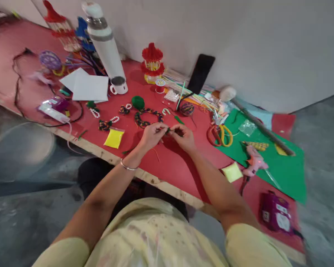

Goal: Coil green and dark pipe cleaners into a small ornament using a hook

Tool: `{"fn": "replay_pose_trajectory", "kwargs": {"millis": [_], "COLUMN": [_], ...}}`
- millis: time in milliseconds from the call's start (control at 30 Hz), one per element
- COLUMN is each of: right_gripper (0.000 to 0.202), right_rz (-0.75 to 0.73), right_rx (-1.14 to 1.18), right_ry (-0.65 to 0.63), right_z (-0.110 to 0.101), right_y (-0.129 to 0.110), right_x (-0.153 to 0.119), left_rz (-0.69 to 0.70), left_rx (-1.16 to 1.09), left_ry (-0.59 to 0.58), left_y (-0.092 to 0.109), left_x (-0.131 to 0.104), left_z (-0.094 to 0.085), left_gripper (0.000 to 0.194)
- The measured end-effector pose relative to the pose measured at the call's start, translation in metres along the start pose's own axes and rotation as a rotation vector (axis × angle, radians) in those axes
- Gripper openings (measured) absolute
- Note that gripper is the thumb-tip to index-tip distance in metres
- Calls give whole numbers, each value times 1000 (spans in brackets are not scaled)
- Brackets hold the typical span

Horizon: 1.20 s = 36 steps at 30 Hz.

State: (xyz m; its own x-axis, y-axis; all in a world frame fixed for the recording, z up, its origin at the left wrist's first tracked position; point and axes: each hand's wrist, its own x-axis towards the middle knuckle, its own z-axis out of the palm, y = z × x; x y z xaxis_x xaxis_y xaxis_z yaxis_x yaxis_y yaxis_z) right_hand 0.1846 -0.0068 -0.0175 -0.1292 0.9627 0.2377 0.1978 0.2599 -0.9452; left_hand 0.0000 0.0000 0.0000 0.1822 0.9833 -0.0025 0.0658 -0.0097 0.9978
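My left hand (153, 136) and my right hand (184, 138) meet over the red table, fingertips pinched together. Between them is a small dark green yarn piece (168, 129), mostly hidden by the fingers. A thin loose strand (157, 154) lies below my left hand. Just beyond that hand rests a ring of braided multicoloured yarn (139, 120). A green-handled crochet hook (179, 119) lies beyond my right hand, near a ball of variegated yarn (187, 108). To the left, a ball of green yarn (138, 102) sits behind the ring, close to yarn pieces with white bead loops (114, 119).
Orange- and yellow-handled scissors (219, 135) and a pink glue gun (255, 161) lie to the right, around a green sheet (289, 167). A tall white flask (107, 48), a mug (119, 85) and a leaning phone (201, 73) stand at the back. A cable (16, 89) crosses the left side.
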Motion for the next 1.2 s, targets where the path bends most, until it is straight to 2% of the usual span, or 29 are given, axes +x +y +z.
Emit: {"fn": "replay_pose_trajectory", "kwargs": {"millis": [133,200,267,367,700,867,1000,1100,1200], "right_gripper": [24,21,27,35,32,28,36,35,34], "right_rz": [-84,-134,-162,-181,-177,-102,8,44,52], "right_rx": [-178,-271,-321,-334,-286,-167,-57,-23,-9], "right_ry": [63,63,47,30,-39,-18,8,-8,-19], "right_z": [-4,-3,-2,3,4,7,10,10,8], "right_y": [-2,-4,-5,-6,-7,-9,-7,-5,-4], "right_x": [1,1,0,-1,-2,-5,-6,-4,-2], "left_rz": [-9,9,31,64,82,90,134,132,85], "left_rx": [-44,-73,-100,-144,-261,-217,-158,-152,-188], "left_ry": [100,137,159,176,228,159,91,25,39], "left_y": [-5,-8,-11,-14,-12,-16,-17,-15,-12], "left_x": [3,5,7,9,8,10,8,4,4], "left_z": [-1,0,-1,-2,-2,-4,-3,-1,0], "left_gripper": [12,12,12,12,16,15,14,17,18]}}
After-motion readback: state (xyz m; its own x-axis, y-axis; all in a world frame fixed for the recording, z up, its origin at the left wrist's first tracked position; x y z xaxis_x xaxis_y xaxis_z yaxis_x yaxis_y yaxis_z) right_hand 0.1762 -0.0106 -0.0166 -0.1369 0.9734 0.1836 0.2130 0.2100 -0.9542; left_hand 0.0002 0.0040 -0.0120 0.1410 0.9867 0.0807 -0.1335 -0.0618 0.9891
